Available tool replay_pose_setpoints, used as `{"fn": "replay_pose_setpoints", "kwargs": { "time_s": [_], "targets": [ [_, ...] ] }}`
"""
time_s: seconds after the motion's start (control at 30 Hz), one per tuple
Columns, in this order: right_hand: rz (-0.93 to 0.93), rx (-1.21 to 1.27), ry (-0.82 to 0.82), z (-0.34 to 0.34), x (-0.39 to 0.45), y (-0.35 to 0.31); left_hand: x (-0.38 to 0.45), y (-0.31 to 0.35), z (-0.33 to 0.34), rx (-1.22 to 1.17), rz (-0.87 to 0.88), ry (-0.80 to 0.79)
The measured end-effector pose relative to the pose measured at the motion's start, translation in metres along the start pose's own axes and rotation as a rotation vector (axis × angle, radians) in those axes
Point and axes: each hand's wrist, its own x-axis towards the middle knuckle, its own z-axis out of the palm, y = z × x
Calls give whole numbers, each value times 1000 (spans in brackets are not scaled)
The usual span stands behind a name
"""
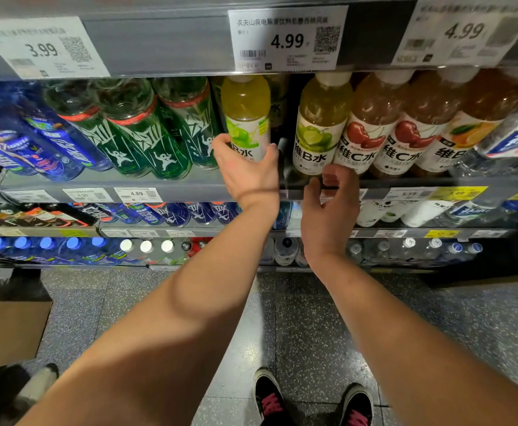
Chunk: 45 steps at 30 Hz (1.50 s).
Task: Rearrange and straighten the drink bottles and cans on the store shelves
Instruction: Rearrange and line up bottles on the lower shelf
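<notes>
My left hand (247,170) grips the lower part of a yellow-green lime drink bottle (246,113) standing at the front of the middle shelf. A second lime bottle (320,124) stands to its right across a dark gap. My right hand (331,207) hovers below that bottle at the shelf edge (104,184), fingers curled and apart, holding nothing. Two cherry-label bottles (371,124) and an orange-label bottle (472,124) continue the row rightward. Green bottles (135,130) and blue bottles (36,139) fill the shelf's left side.
Price tags (287,38) hang on the shelf rail above. Lower shelves hold blue bottles (171,213), white bottles (405,212) and capped water bottles (147,247). A cardboard box (9,327) sits on the speckled floor at left. My shoes (313,401) are below.
</notes>
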Motion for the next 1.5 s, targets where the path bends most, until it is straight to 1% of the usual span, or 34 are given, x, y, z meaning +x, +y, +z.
{"fn": "replay_pose_setpoints", "kwargs": {
  "time_s": [0.1,0.2,0.27,0.33,0.47,0.63,0.73,0.83,0.87,0.93,1.0,1.07,1.13,1.27,1.4,1.5],
  "targets": [
    [0,-10,2,2,8,-3,2,1,0,-27,14,-117],
    [-29,4,24,5,14,-3,3,1,0,-31,96,-242],
    [-33,14,43,6,15,-1,2,-2,2,-14,145,-293],
    [-28,20,54,7,15,1,0,-6,4,-15,173,-307],
    [-25,33,55,8,12,4,-5,-8,0,23,228,-281],
    [2,39,-20,1,4,2,-10,-6,-17,39,222,-323],
    [-9,64,-117,-2,-8,-12,-10,-9,-43,36,205,-260],
    [70,114,-315,5,-23,-34,-3,-18,-76,28,204,-97],
    [61,102,-369,10,-28,-41,3,-22,-87,43,199,-31],
    [-2,46,-423,25,-34,-52,17,-28,-105,59,172,83],
    [-11,26,-459,46,-34,-62,35,-31,-117,66,137,151],
    [-22,6,-464,69,-31,-72,53,-33,-121,64,127,153],
    [-49,-45,-426,96,-27,-76,70,-37,-119,58,120,99],
    [1,-119,-404,134,-18,-82,91,-47,-113,22,101,1],
    [57,-76,-373,149,-9,-81,103,-59,-117,2,157,-29],
    [24,-122,-324,154,-5,-78,101,-61,-122,-31,191,-18]
  ]
}}
